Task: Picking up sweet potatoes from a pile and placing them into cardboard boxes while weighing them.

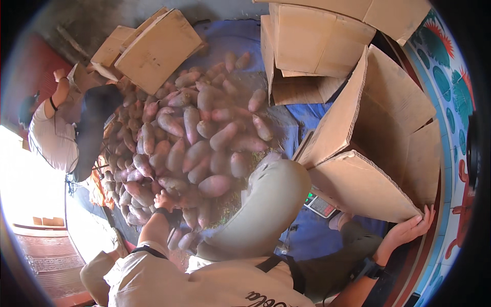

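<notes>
A large heap of sweet potatoes [199, 153] lies in front of me. My left hand [164, 201] reaches down onto the lower left part of the heap and touches a sweet potato; whether its fingers grip it is hard to tell. At the right, my right hand [414, 226] holds the lower corner of a large open cardboard box [368, 184], fingers over its edge. The box stands with its flaps up. Beneath its near side, a digital scale [321, 205] with green lit digits shows partly; the rest of it is hidden.
More cardboard boxes [318, 42] stand at the upper right, and others [157, 50] at the upper left behind the heap. A co-worker [57, 134] sits at the left. A blue tarp [307, 238] lies beneath; a tiled wall [452, 153] borders the right.
</notes>
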Action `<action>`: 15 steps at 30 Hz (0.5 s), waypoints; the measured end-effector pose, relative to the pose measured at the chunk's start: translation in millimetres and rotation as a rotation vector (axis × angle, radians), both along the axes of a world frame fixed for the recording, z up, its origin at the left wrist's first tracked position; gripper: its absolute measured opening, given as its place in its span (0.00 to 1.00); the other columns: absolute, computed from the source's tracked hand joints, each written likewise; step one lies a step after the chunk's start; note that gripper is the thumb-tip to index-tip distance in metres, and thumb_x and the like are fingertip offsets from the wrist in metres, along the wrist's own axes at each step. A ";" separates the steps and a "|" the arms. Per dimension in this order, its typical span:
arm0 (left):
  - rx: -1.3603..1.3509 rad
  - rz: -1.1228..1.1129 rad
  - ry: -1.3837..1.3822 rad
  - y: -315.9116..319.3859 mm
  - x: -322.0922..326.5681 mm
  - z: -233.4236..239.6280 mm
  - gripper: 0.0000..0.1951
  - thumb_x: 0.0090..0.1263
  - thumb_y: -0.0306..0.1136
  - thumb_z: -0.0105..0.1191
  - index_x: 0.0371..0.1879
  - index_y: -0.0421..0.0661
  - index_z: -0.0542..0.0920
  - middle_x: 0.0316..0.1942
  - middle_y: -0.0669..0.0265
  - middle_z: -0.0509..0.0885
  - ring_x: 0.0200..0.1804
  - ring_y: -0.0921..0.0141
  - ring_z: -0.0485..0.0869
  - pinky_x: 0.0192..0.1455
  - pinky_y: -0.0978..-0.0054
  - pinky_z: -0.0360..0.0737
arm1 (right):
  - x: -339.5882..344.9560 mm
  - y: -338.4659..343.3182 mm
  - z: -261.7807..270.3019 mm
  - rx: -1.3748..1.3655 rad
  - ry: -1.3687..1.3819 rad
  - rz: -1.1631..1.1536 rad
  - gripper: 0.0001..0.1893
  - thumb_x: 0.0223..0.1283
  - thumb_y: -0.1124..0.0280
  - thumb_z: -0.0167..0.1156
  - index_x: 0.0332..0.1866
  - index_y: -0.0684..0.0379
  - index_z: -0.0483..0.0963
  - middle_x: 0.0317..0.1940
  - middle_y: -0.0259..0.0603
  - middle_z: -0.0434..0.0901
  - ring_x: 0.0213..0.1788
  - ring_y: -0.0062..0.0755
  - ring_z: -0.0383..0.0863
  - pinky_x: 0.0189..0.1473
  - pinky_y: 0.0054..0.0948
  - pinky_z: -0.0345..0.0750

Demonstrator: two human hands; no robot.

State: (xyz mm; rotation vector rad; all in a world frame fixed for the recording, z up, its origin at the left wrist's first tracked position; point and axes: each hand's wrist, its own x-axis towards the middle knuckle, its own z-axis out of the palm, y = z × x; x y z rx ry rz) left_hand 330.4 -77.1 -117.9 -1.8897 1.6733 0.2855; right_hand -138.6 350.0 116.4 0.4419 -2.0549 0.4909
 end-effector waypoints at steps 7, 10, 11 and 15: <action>-0.114 -0.101 0.184 -2.2 17.2 -16.6 0.39 0.43 0.44 0.68 0.54 0.42 0.64 0.48 0.54 0.76 0.53 0.56 0.76 0.56 0.63 0.74 | -0.5 -9.0 -1.9 0.009 0.017 0.013 0.21 0.70 0.62 0.35 0.50 0.69 0.69 0.57 0.51 0.68 0.62 0.46 0.63 0.62 0.41 0.58; -0.055 -0.245 0.139 -1.3 -11.5 7.8 0.38 0.43 0.43 0.66 0.53 0.39 0.64 0.48 0.54 0.76 0.53 0.57 0.77 0.54 0.65 0.75 | -2.7 -4.6 -2.1 0.010 0.027 0.009 0.21 0.70 0.62 0.35 0.50 0.68 0.69 0.56 0.50 0.68 0.62 0.46 0.62 0.62 0.41 0.58; -0.024 -0.195 0.223 -2.8 -22.9 16.0 0.39 0.42 0.43 0.67 0.53 0.39 0.64 0.48 0.52 0.76 0.53 0.57 0.77 0.54 0.65 0.75 | -3.0 -4.2 -2.1 0.009 0.025 0.006 0.20 0.70 0.62 0.35 0.50 0.68 0.69 0.56 0.50 0.68 0.62 0.46 0.62 0.62 0.41 0.57; -0.160 -0.181 0.607 -10.3 -63.7 25.4 0.46 0.37 0.42 0.71 0.57 0.37 0.62 0.46 0.49 0.78 0.49 0.55 0.79 0.53 0.65 0.76 | 0.3 -8.7 0.1 -0.022 -0.012 0.017 0.19 0.70 0.63 0.36 0.49 0.66 0.70 0.56 0.49 0.68 0.62 0.45 0.62 0.63 0.41 0.57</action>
